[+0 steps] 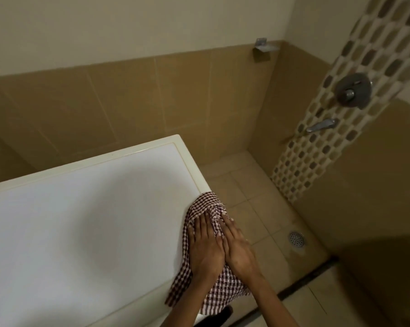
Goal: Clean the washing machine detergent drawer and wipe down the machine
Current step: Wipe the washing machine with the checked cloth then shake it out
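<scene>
Left hand [205,249] and right hand [237,250] lay side by side, fingers [199,224] straight and flat. They pressed a checked cloth [208,202] onto the washing machine's [93,220] right top edge.

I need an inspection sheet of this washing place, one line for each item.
Surface: white machine top, cloth at its right edge.
Job's things: checked cloth hangs over the right edge of the top.
Clutter: nothing seen.
Hands: left hand and right hand press flat on the cloth, side by side.
Cables: nothing seen.
Surroundings: tiled wall, shower valve, tap, floor drain.
</scene>
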